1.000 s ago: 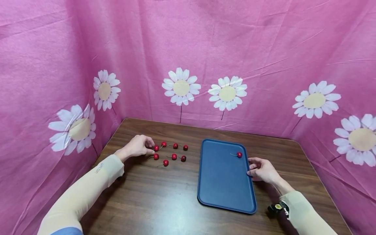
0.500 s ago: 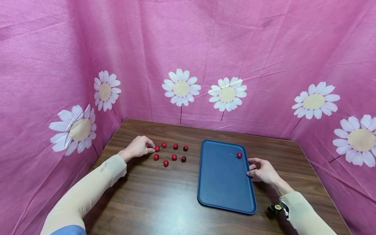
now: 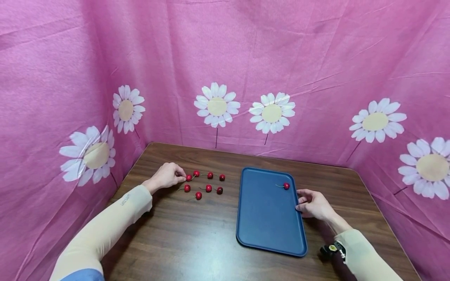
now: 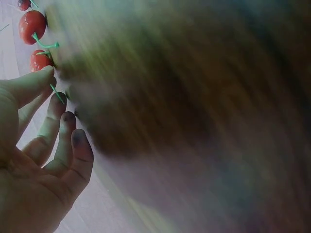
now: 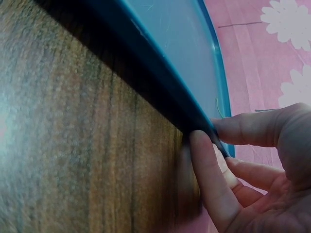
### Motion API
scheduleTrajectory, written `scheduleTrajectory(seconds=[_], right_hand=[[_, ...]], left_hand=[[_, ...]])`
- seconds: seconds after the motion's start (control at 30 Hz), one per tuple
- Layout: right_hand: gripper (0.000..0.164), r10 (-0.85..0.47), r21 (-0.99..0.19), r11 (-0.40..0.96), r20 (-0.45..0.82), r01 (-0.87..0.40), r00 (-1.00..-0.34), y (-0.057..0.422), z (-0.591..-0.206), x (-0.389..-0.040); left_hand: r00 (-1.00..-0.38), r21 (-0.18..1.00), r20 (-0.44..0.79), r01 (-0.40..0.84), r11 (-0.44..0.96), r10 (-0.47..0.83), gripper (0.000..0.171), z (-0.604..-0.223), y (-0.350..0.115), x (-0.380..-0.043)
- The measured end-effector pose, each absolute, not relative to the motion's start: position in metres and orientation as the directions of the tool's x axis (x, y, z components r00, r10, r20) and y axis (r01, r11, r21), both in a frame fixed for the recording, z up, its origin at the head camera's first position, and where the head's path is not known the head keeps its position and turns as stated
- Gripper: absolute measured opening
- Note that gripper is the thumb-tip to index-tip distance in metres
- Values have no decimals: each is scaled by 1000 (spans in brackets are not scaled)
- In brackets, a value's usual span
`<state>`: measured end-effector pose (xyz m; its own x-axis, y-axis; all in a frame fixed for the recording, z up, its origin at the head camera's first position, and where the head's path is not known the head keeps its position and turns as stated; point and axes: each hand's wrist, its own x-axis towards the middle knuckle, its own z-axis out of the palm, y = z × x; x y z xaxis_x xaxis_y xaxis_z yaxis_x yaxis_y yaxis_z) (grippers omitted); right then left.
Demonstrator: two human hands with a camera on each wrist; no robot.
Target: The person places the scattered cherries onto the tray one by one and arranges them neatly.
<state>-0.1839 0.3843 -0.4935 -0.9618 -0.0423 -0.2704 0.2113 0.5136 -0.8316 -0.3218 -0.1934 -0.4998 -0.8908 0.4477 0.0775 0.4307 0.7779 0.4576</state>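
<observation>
On the wooden table's left side, my left hand (image 3: 167,175) pinches a red cherry (image 3: 189,177) by its stem between thumb and fingertips. Its green stem (image 4: 56,92) passes between the fingers in the left wrist view, and the fruit (image 4: 40,61) sits just beyond the thumb tip. Several other stemmed cherries (image 3: 209,187) lie loosely grouped beside this hand. To the right is a dark blue rectangular tray (image 3: 268,222); one cherry (image 3: 286,186) lies in its far right part. My right hand (image 3: 314,204) grips the tray's right rim, with fingers (image 5: 209,170) against its outer side.
The brown wooden table (image 3: 183,238) reaches a pink curtain (image 3: 309,47) with daisies behind and at both sides. Bare wood lies between the loose cherries and the tray. A black strapped device (image 3: 329,249) sits at the right wrist.
My left hand has shifted slightly to the right, its fingertips closing on the cherry, which has moved a little the same way. The right hand and the tray have stayed put.
</observation>
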Motion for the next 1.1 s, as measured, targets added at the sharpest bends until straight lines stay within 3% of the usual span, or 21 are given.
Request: scheduleTrajectory(seconds=[0.5, 0.87, 1.1], right_hand=[[71, -40, -824, 530, -259, 199, -965, 387, -497, -187], [71, -47, -833, 516, -262, 202, -964, 385, -494, -184], [71, -45, -835, 511, -264, 204, -964, 386, -494, -184]], left_hand=[[-891, 614, 143, 421, 668, 431, 6, -488, -183, -318], [-876, 734, 134, 402, 548, 463, 11, -469, -148, -315], [-857, 748, 151, 425, 510, 492, 12, -464, -119, -317]])
